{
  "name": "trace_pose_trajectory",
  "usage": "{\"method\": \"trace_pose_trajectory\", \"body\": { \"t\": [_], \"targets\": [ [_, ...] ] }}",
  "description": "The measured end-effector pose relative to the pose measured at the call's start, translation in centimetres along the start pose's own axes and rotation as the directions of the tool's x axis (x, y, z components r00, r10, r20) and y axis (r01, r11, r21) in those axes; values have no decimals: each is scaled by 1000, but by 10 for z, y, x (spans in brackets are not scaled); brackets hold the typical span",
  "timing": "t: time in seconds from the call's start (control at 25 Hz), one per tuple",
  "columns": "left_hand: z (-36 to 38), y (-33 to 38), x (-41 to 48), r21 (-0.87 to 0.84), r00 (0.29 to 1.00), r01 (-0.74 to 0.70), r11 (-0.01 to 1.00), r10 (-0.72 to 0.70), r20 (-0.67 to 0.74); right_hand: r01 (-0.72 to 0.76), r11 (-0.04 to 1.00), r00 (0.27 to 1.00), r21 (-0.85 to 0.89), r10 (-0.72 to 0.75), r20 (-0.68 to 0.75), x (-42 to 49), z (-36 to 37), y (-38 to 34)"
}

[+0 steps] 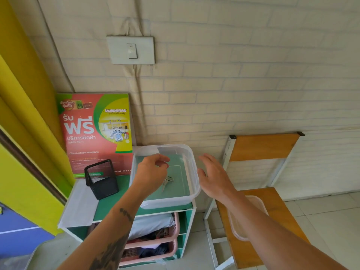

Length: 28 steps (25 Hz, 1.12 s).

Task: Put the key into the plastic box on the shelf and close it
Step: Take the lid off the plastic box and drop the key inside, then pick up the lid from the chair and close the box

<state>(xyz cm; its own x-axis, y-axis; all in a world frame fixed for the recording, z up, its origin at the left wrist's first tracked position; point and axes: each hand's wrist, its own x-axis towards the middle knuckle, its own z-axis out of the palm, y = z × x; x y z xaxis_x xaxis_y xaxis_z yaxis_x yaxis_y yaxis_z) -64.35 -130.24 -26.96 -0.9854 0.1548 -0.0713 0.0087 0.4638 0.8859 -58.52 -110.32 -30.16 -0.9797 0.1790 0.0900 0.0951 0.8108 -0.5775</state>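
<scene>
Your left hand [151, 172] hovers with fingers loosely curled and empty just above the key [167, 182] in the plastic box [191, 164] — your right hand [213, 176] spread wide beside its rim.

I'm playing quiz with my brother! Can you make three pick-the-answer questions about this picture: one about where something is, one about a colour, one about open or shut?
1. Where is the key?
A. inside the plastic box
B. in the black mesh holder
C. on the chair

2. What colour is the shelf top?
A. pink
B. green
C. blue

3. The plastic box is:
A. closed
B. open, no lid on it
C. upside down

Answers: 1 A, the key lies on the box floor under the left hand. 2 B, green shows beside the holder. 3 B, its top is uncovered; the lid lies on the chair.
</scene>
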Motion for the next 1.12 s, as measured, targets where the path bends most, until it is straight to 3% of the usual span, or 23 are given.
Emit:
{"method": "trace_pose_trajectory", "body": {
  "t": [0.16, 0.36, 0.64, 0.88, 1.12],
  "targets": [
    [40, 27, -14, -27, 997, -49, 998, 51, 57, -32, 999, 999, 25, 33, -41, -18, -34, 39],
    [128, 53, -28, -51, 989, -93, 994, 98, 113, -139, 989, 990, 56, 138, 13, -42, -73, 126],
    [283, 57, -42, 44, 974, 122, 992, -128, 185, -280, 960, 944, 30, 269, 191, -66, -108, 270],
    [363, 18, -39, 149, 926, 304, 941, -329, 183, -365, 930, 876, -37, 356, 326, -75, -100, 351],
    [431, -62, -17, 327, 908, 321, 889, -387, 162, -471, 880, 792, -63, 453, 409, -68, -40, 417]
  ]
}}
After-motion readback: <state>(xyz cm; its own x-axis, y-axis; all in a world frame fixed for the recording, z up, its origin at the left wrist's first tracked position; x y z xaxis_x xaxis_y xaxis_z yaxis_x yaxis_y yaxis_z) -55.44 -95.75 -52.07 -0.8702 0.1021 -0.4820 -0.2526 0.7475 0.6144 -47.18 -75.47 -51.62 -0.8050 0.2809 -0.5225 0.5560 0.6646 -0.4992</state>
